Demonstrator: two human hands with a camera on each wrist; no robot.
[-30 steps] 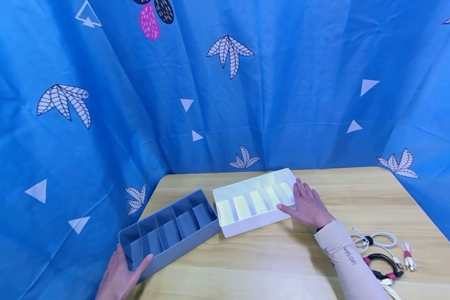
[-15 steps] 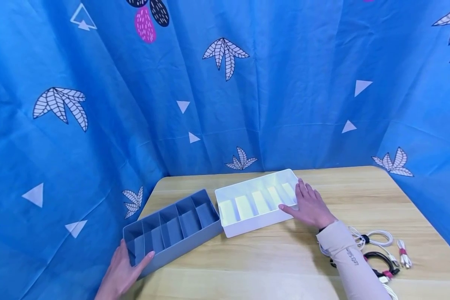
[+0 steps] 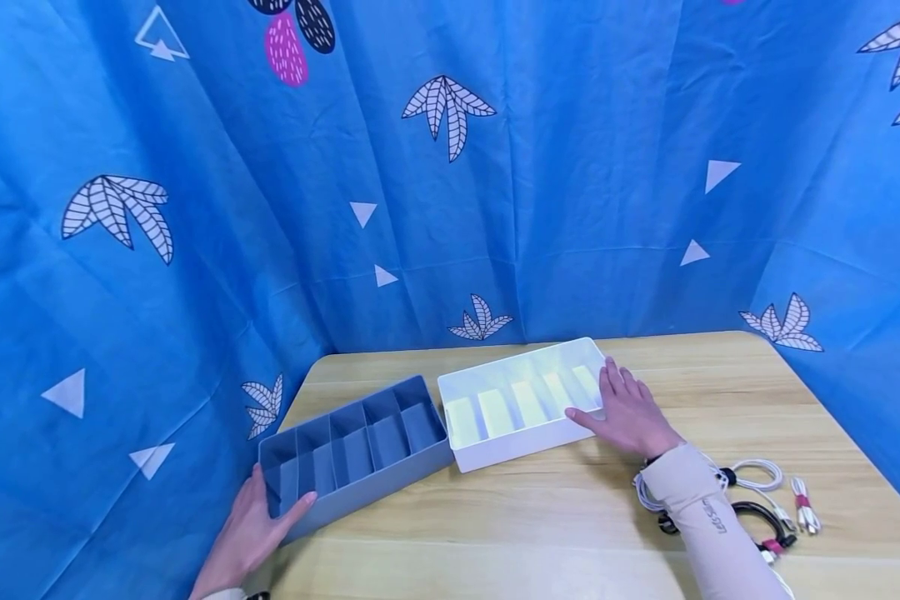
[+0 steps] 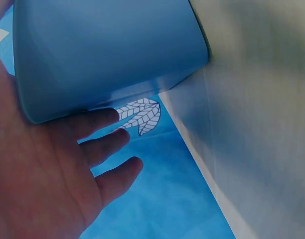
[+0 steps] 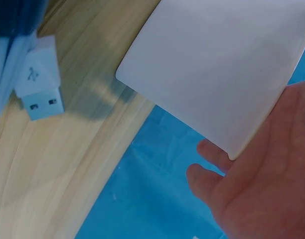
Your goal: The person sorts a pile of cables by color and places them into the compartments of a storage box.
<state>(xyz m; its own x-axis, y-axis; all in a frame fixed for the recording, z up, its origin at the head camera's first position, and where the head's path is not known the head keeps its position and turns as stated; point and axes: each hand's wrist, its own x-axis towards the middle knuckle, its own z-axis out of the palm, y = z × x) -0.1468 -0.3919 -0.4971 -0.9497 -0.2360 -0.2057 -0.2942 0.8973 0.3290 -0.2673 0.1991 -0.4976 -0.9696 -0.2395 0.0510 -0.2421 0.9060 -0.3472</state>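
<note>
We take the step in hand to be setting two divided boxes end to end, with the white box point(image 3: 521, 442) as our landmark. It sits on the wooden table point(image 3: 525, 542), its far end slanting toward the patterned curtain point(image 3: 600, 167) behind it. The grey box point(image 3: 378, 486) lies to its left, their facing ends meeting at the near corner or all but; we cannot tell whether they truly touch. Our right hand point(image 3: 630, 418) is spread at the white box's right end, thumb along its near wall and fingers fairly straight, steadying rather than clenching. Our left hand point(image 3: 246, 525) is opened out against the grey box's outer end, well to the left of the white box, thumb on the near wall, fingers extended past the end. To the right of the white box and nearer us lie a black cable point(image 3: 759, 507) and a small white cable point(image 3: 804, 504) with a red tie. The next move, we judge, calls for even, gentle pressure from both palms, so neither box skews, before letting go.
</note>
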